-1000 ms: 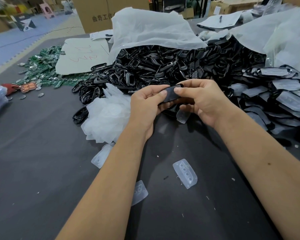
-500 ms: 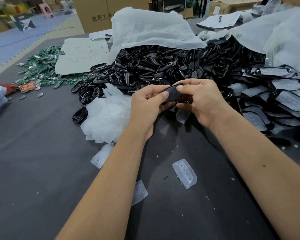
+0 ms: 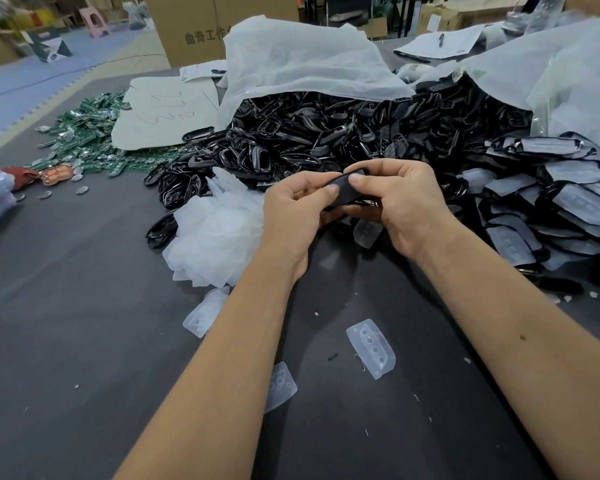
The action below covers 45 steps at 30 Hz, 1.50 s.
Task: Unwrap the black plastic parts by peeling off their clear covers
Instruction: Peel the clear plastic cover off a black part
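Both hands raised over surface middle, near black pile (image 3: 326, 133). Left hand (image 3: 291, 216) and right hand (image 3: 402, 209) pinch part (image 3: 343, 192) at opposite ends, fingers curled, likely bracing to peel cover. Shed covers (image 3: 371, 348) lie toward near edge.

Likely factory packing floor: heaped black plastic parts (image 3: 326, 133), circuit boards (image 3: 87, 133), cartons (image 3: 201, 26).

Black plastic part (image 3: 343, 192) pinched between both hands, above table

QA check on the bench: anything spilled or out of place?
Yes: loose clear covers lie scattered on the dark table near the forearms, apart from the clear heap. Small white scraps litter it too.
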Each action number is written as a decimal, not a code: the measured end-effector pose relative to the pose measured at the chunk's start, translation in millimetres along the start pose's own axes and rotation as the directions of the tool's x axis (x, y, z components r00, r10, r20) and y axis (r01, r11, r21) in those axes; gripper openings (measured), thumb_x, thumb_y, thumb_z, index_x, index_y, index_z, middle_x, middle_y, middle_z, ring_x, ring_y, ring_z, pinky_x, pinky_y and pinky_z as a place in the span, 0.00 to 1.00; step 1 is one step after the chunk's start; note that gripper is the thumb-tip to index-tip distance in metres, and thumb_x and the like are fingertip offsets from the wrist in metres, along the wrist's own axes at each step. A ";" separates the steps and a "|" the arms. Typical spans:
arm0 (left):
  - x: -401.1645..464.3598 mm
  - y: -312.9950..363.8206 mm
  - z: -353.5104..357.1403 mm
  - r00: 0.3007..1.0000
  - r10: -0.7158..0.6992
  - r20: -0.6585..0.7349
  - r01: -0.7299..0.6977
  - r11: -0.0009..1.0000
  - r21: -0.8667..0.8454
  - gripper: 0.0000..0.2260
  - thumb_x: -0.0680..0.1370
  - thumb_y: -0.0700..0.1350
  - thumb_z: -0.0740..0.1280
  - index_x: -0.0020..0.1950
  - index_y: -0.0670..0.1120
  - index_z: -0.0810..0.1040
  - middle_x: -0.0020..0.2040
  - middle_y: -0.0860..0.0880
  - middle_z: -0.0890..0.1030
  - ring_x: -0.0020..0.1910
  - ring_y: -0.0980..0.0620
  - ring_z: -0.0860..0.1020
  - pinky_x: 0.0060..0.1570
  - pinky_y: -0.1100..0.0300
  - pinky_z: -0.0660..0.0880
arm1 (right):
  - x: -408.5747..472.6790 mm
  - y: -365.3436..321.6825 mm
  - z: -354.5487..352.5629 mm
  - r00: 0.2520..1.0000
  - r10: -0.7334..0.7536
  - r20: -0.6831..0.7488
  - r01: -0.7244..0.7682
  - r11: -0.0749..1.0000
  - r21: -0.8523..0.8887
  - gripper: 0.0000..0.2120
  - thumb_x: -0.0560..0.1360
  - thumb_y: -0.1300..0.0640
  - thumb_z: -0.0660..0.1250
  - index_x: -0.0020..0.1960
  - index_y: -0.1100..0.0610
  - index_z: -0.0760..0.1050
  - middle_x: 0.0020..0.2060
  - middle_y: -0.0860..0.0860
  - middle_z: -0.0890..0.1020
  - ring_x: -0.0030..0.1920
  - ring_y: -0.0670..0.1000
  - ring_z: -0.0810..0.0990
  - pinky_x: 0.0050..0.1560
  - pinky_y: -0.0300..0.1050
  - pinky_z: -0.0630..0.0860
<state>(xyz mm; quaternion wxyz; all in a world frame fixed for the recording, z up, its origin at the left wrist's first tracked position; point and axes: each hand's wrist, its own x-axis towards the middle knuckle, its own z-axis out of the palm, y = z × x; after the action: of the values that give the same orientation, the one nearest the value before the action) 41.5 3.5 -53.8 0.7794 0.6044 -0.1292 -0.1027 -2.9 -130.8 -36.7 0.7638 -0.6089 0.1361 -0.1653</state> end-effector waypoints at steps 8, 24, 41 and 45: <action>2.0 0.5 -2.2 1.000 -0.014 -0.020 0.014 0.999 -0.035 0.08 0.81 0.30 0.66 0.52 0.38 0.84 0.42 0.45 0.86 0.41 0.54 0.85 0.41 0.62 0.81 | 0.4 -3.1 -4.1 0.999 0.012 0.039 -0.010 0.999 -0.048 0.06 0.82 0.67 0.66 0.53 0.65 0.83 0.42 0.60 0.86 0.36 0.53 0.86 0.32 0.41 0.81; 0.6 -0.3 -0.6 1.000 0.003 -0.021 -0.002 0.998 0.063 0.09 0.77 0.28 0.71 0.47 0.42 0.85 0.35 0.51 0.85 0.36 0.57 0.83 0.38 0.66 0.79 | 4.4 1.3 -7.2 0.999 -0.025 0.026 0.029 0.988 -0.152 0.07 0.80 0.70 0.67 0.48 0.65 0.83 0.33 0.53 0.85 0.30 0.48 0.84 0.33 0.38 0.81; 2.6 13.5 -6.4 0.993 -0.114 -0.027 0.114 0.993 -0.027 0.07 0.77 0.28 0.71 0.52 0.36 0.85 0.39 0.43 0.85 0.32 0.52 0.83 0.34 0.68 0.77 | 6.5 3.3 -14.7 0.918 -0.330 0.219 0.391 0.843 -0.370 0.06 0.80 0.65 0.71 0.55 0.58 0.83 0.47 0.55 0.85 0.39 0.56 0.87 0.40 0.49 0.85; 9.2 25.3 -13.7 0.963 -0.268 -0.010 0.260 0.944 -0.205 0.10 0.78 0.29 0.68 0.42 0.36 0.86 0.36 0.44 0.85 0.31 0.53 0.83 0.31 0.71 0.76 | 4.1 -0.5 -20.1 0.832 -0.420 0.363 0.555 0.645 -0.525 0.07 0.77 0.59 0.77 0.55 0.53 0.86 0.51 0.49 0.83 0.46 0.52 0.83 0.46 0.45 0.82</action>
<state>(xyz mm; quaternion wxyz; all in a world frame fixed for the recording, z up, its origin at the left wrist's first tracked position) 54.8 19.3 -31.8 0.8181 0.5361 -0.0214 -0.2072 -7.5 -150.4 -40.7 0.4613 -0.8492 -0.0686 -0.2478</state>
